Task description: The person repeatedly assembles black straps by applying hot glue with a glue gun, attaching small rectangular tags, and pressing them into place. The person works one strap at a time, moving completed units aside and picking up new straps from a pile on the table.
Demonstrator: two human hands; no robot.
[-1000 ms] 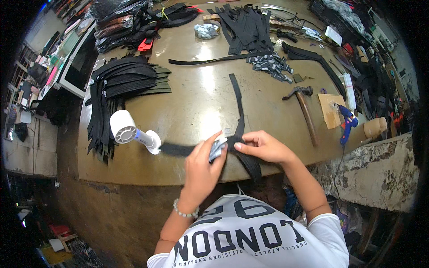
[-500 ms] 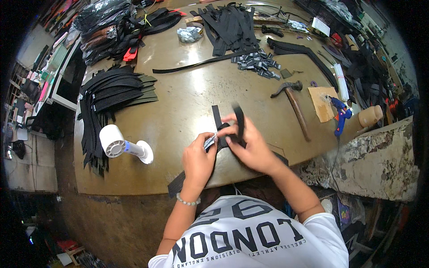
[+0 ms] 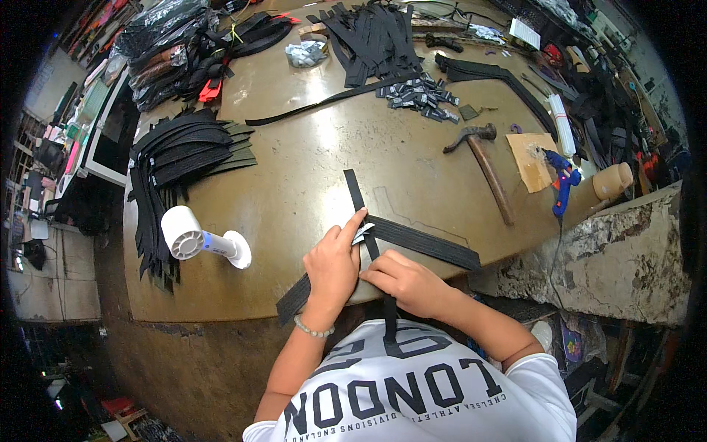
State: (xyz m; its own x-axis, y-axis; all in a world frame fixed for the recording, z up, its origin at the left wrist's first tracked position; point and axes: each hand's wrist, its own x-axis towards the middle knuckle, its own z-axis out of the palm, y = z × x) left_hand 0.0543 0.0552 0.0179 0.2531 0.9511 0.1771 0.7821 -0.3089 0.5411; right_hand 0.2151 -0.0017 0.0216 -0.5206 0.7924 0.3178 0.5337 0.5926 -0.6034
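A narrow black strap [image 3: 355, 188] crosses a wide black strap [image 3: 431, 244] near the table's front edge. My left hand [image 3: 333, 258] presses on the crossing, its index finger stretched along the straps and its other fingers curled. A small grey-white label [image 3: 362, 233] shows beside that finger. My right hand [image 3: 412, 283] is closed in a pinch at the narrow strap, whose near end hangs over the edge toward my shirt. The wide strap's other end [image 3: 294, 298] comes out at the lower left, under my left hand. Exactly what my right fingertips grip is partly hidden.
A white handheld fan [image 3: 184, 232] stands left, near a pile of black straps [image 3: 184, 147]. At the right lie a hammer [image 3: 490, 173], a blue glue gun [image 3: 563, 184] and cardboard [image 3: 529, 162]. Farther back are small grey labels [image 3: 420, 96] and more black straps [image 3: 368, 40].
My right hand has come down toward me, bringing the narrow strap's looped end over the table edge. The wide strap's right part is now uncovered. My left index finger has stretched forward.
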